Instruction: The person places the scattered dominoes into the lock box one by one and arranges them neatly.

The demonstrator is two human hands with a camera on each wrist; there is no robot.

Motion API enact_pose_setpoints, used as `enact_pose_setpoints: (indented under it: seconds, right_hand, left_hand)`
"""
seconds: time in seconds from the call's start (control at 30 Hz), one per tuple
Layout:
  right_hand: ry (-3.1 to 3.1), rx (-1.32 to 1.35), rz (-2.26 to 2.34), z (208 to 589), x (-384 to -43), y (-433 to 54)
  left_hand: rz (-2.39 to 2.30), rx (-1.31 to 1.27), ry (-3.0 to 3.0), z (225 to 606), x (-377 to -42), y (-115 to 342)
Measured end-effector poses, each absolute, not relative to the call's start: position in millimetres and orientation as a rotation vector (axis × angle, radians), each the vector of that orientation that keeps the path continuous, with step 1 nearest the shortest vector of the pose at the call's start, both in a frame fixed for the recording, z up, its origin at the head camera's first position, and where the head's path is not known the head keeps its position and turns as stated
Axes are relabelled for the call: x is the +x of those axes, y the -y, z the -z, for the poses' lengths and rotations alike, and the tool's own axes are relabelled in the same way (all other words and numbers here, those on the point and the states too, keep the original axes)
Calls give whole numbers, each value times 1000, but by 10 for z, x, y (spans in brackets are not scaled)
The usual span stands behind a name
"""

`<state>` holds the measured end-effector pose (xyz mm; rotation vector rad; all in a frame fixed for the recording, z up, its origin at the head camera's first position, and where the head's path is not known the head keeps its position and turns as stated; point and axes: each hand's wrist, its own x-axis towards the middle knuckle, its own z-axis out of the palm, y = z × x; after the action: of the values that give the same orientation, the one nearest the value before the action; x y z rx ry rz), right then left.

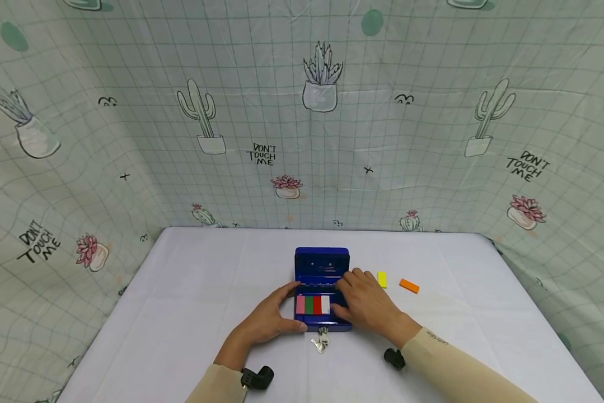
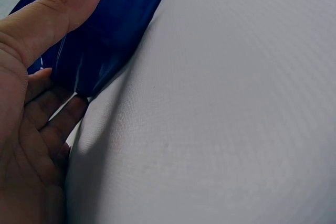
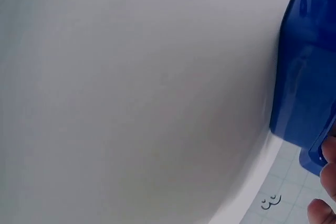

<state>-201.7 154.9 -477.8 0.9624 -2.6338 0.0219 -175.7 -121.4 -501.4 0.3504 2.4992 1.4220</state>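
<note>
A blue metal cash box [image 1: 327, 327] stands with its lid [image 1: 322, 258] raised. Inside, a pink block [image 1: 300, 305], a green block [image 1: 309, 305], a red block [image 1: 317, 305] and a white block [image 1: 325, 305] lie side by side. My left hand [image 1: 270, 316] grips the box's left side, thumb at the front edge and fingers toward the back corner. Over the box's right end is my right hand [image 1: 367, 299], its thumb inside beside the white block and its fingers bent at the back right corner. I cannot tell whether it holds anything underneath.
Silver keys [image 1: 319, 342] hang from the lock at the box's front and lie on the white tablecloth [image 1: 206, 280]. To the right of the box are a yellow block [image 1: 382, 279] and an orange block [image 1: 410, 286]. A printed curtain [image 1: 312, 140] surrounds the table's back and sides.
</note>
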Motion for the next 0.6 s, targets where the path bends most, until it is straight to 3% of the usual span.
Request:
enact_pose_setpoints:
  seconds: [0.6]
  right_hand:
    - [2542,848,-62,4750,-2043,-1942]
  left_hand:
    - [-1401,327,-2520,4986,-1725,1180]
